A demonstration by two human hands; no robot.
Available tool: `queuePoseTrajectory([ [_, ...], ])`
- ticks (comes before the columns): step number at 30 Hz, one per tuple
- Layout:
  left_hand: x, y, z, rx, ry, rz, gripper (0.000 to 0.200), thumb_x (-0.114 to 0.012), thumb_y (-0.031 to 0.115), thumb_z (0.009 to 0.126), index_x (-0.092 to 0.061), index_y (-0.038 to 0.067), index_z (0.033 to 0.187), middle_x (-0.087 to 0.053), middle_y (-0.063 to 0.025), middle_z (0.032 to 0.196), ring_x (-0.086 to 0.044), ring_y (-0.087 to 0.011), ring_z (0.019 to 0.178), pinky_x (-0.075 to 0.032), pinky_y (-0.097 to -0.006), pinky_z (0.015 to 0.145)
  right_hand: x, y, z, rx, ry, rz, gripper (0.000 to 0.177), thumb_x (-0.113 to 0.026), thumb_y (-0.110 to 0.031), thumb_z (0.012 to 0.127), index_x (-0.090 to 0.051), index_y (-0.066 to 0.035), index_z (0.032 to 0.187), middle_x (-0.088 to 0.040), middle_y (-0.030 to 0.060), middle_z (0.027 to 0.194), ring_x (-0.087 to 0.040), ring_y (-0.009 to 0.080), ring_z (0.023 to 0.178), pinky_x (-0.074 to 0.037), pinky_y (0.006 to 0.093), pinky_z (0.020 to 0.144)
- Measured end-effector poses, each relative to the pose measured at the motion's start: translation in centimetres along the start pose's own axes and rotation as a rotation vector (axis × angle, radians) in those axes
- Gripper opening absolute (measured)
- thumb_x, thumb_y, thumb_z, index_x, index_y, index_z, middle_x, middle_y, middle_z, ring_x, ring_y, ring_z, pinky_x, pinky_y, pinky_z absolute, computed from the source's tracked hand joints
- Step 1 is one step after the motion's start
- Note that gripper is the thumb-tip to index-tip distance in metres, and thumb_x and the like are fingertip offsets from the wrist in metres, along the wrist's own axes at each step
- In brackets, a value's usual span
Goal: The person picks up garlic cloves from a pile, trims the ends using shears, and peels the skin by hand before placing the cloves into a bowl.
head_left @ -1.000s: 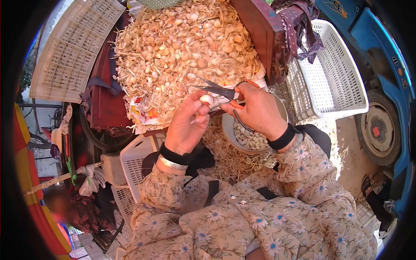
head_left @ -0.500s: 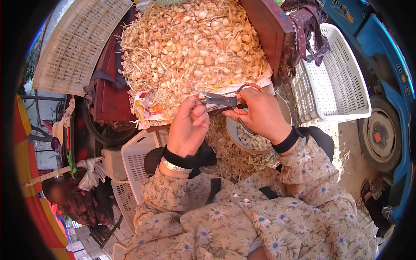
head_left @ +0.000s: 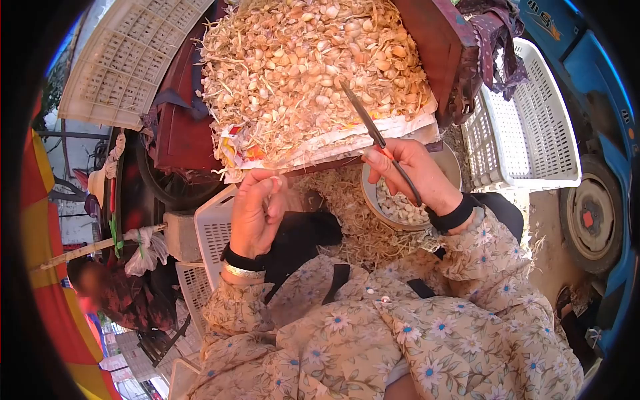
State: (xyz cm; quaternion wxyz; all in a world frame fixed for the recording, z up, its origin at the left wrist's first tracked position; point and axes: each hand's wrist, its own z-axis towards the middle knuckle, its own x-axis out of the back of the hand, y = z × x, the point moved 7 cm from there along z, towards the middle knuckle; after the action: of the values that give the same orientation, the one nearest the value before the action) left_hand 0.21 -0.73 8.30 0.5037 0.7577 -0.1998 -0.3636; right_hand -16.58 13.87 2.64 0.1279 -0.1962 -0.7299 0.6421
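In my right hand [head_left: 421, 175] is a pair of scissors [head_left: 363, 115] with dark blades and orange-and-black handles. The blades look closed and point up and away over the front edge of the garlic heap [head_left: 313, 67]. My left hand [head_left: 255, 215] is closed in a pinch, just short of the heap, and a small pale garlic clove [head_left: 276, 183] shows at its fingertips. Below my right hand sits a round bowl [head_left: 371, 200] holding peeled-looking cloves [head_left: 400, 205], partly hidden by the hand.
Dark red boards [head_left: 437, 53] flank the heap, which lies on white printed sacking [head_left: 333, 143]. A white plastic crate [head_left: 493, 143] stands at right, near a blue vehicle's wheel [head_left: 589, 217]. More crates [head_left: 212, 233] are at left. Dry husks [head_left: 357, 243] cover the ground. A person [head_left: 133, 293] is at lower left.
My hands have moved apart. The left has drawn down and left, away from the scissors. The scissors have swung from pointing left to pointing up and away, and their blades have come together.
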Motion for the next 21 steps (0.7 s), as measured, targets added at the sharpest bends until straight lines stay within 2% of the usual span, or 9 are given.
queuePoseTrajectory([
  [1, 2.9, 1.2, -0.5, -0.060, 0.109, 0.213, 0.006, -0.053, 0.003, 0.083, -0.051, 0.004, 0.088, -0.053, -0.0059, 0.077, -0.040, -0.0053, 0.046, -0.028, -0.0171, 0.039, 0.7, -0.5, 0.3, 0.199, 0.092, -0.099, 0.048, -0.057, -0.047, 0.085, -0.057, 0.000, 0.074, -0.057, 0.0018, 0.062, -0.052, 0.0091, 0.059, -0.043, 0.0248, 0.056],
  [2, 6.5, 2.7, -1.0, -0.125, 0.214, 0.424, 0.007, -0.054, 0.003, 0.081, -0.051, 0.006, 0.087, -0.053, -0.0050, 0.075, -0.041, -0.0056, 0.047, -0.027, -0.0177, 0.039, 1.2, -0.4, 0.3, 0.182, 0.119, -0.035, 0.047, -0.057, -0.046, 0.085, -0.058, 0.000, 0.076, -0.057, 0.0019, 0.064, -0.052, 0.0087, 0.061, -0.042, 0.0244, 0.057],
  [6, 24.4, 3.9, -4.7, 0.295, 0.438, 1.238, 0.011, -0.054, 0.001, 0.078, -0.060, 0.001, 0.087, -0.059, -0.0053, 0.082, -0.057, -0.0123, 0.065, -0.046, -0.0221, 0.060, 2.3, -0.8, 0.1, 0.146, 0.212, 0.151, 0.043, -0.059, -0.043, 0.085, -0.059, 0.000, 0.082, -0.057, 0.0018, 0.069, -0.050, 0.0079, 0.065, -0.041, 0.0230, 0.060],
  [8, 22.3, 5.9, -3.3, -0.156, 0.310, 1.709, 0.013, -0.055, 0.002, 0.079, -0.062, 0.000, 0.089, -0.060, -0.0054, 0.084, -0.059, -0.0137, 0.071, -0.047, -0.0241, 0.067, 2.7, -0.3, 0.5, 0.157, 0.243, 0.167, 0.043, -0.059, -0.043, 0.086, -0.059, 0.000, 0.081, -0.057, 0.0017, 0.069, -0.051, 0.0079, 0.065, -0.041, 0.0228, 0.060],
  [9, 20.7, 6.4, -3.1, -0.400, 0.234, 1.925, 0.014, -0.055, 0.002, 0.079, -0.063, -0.001, 0.090, -0.060, -0.0055, 0.085, -0.060, -0.0144, 0.075, -0.048, -0.0251, 0.071, 2.6, 0.0, 1.0, 0.185, 0.217, 0.147, 0.040, -0.054, -0.042, 0.088, -0.056, -0.003, 0.095, -0.060, 0.0012, 0.073, -0.044, 0.0020, 0.051, -0.036, 0.0166, 0.046],
  [11, 14.6, 6.6, 1.3, -0.269, 0.330, 1.401, 0.013, -0.058, 0.004, 0.080, -0.062, -0.001, 0.091, -0.060, -0.0075, 0.085, -0.060, -0.0139, 0.075, -0.047, -0.0248, 0.070, 2.4, -0.3, 1.1, 0.139, 0.219, 0.122, 0.040, -0.054, -0.044, 0.088, -0.057, -0.004, 0.091, -0.058, 0.0002, 0.071, -0.044, 0.0021, 0.051, -0.035, 0.0167, 0.044],
  [14, 5.9, 3.4, 9.3, -0.367, 0.085, 1.259, 0.015, -0.062, 0.007, 0.080, -0.064, 0.000, 0.093, -0.063, -0.0072, 0.084, -0.060, -0.0129, 0.075, -0.047, -0.0249, 0.067, 2.3, -0.3, 1.6, 0.042, 0.190, 0.102, 0.047, -0.056, -0.048, 0.085, -0.057, -0.001, 0.080, -0.054, -0.0004, 0.065, -0.047, 0.0056, 0.056, -0.037, 0.0202, 0.050],
  [17, -2.4, 0.6, 14.2, -0.579, -0.147, 1.436, 0.019, -0.059, 0.000, 0.074, -0.064, 0.002, 0.092, -0.061, -0.0134, 0.083, -0.061, -0.0260, 0.074, -0.048, -0.0308, 0.067, 2.7, -0.1, 1.6, 0.031, 0.195, 0.111, 0.050, -0.058, -0.049, 0.083, -0.056, 0.000, 0.074, -0.051, -0.0007, 0.061, -0.047, 0.0072, 0.058, -0.038, 0.0222, 0.052],
  [21, -4.8, -2.7, 18.4, -0.806, -0.375, 1.735, 0.025, -0.058, -0.005, 0.072, -0.063, 0.004, 0.094, -0.058, -0.0122, 0.088, -0.058, -0.0300, 0.083, -0.048, -0.0344, 0.072, 3.4, -0.2, 1.4, 0.097, 0.236, 0.032, 0.048, -0.061, -0.047, 0.082, -0.056, -0.001, 0.073, -0.049, -0.0012, 0.060, -0.044, 0.0072, 0.057, -0.037, 0.0230, 0.052],
])
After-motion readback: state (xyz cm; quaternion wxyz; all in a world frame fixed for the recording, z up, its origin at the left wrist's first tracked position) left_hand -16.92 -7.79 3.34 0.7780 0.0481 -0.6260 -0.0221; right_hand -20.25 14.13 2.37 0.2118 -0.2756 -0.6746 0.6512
